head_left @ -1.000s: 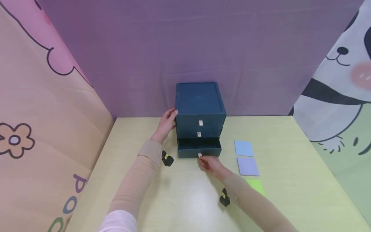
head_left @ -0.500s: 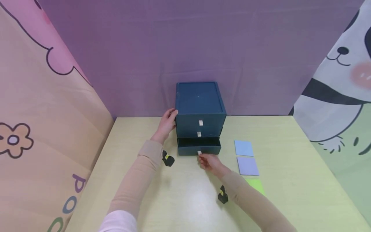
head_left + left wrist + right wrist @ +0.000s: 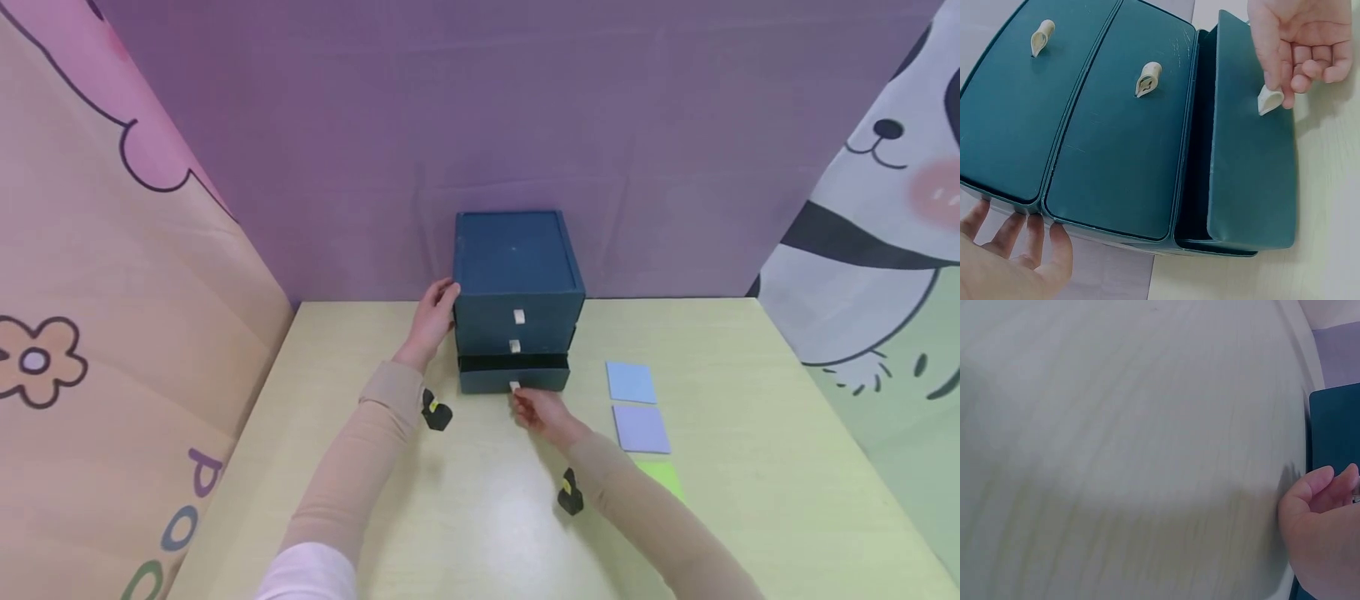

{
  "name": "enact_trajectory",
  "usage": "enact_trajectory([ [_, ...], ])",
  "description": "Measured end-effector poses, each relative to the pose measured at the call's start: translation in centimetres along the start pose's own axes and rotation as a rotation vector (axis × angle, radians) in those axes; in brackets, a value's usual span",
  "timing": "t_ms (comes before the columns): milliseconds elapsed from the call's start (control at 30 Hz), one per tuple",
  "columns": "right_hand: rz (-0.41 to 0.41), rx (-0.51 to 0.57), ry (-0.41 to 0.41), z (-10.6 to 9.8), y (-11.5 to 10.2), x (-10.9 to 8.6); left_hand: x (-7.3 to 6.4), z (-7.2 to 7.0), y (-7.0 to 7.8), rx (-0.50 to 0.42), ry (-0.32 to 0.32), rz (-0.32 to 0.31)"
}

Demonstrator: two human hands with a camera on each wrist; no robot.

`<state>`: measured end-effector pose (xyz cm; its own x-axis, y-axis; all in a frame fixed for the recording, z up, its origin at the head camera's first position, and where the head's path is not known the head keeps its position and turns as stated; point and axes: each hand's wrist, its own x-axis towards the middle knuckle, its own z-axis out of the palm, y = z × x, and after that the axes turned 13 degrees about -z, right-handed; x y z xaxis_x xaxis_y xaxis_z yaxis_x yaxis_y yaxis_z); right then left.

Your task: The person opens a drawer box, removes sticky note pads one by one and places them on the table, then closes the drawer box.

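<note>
A dark blue cabinet [image 3: 517, 250] with three drawers stands at the back of the table. Its bottom drawer [image 3: 480, 382] sticks partly out, a dark gap showing behind its front. My right hand [image 3: 546, 415] pinches that drawer's small cream pull tab [image 3: 1270, 100] between thumb and finger, the other fingers curled below. My left hand [image 3: 431, 317] rests against the cabinet's left side, near the upper front edge. In the left wrist view its fingertips [image 3: 1060, 234] touch the side wall. Both upper drawers are closed, each with a cream tab of its own.
To the right, a blue square pad [image 3: 631, 382], a purple pad [image 3: 641, 429] and a green pad [image 3: 662, 477] lie in a column, the green one partly behind the right forearm. A purple cloth [image 3: 337, 167] hangs behind the cabinet.
The bottom drawer has slid inward, away from me, and my right hand has moved forward along with its tab. My left hand has stayed at the cabinet's side.
</note>
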<state>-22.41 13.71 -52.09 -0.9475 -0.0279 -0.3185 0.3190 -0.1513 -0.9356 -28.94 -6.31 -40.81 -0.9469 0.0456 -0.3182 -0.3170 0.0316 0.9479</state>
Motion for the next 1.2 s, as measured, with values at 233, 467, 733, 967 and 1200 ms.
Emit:
enact_trajectory([
  [233,-0.013,0.024,-0.009,0.1,-0.3,0.6,-0.1,-0.1,-0.1,-0.008,0.003,-0.005],
  [467,-0.008,0.034,0.006,0.2,-0.5,1.2,-0.2,-0.1,-0.1,0.0,-0.001,0.0],
  [733,-0.01,0.067,0.017,0.6,-1.1,1.6,-0.5,0.0,-0.1,0.013,0.003,0.008],
  [967,-0.007,0.054,0.043,1.0,-1.5,2.0,-0.3,-0.1,-0.2,0.028,0.006,0.015],
  [1200,-0.015,0.047,0.061,1.1,-1.5,2.3,-0.1,-0.1,-0.2,0.031,0.003,0.017],
])
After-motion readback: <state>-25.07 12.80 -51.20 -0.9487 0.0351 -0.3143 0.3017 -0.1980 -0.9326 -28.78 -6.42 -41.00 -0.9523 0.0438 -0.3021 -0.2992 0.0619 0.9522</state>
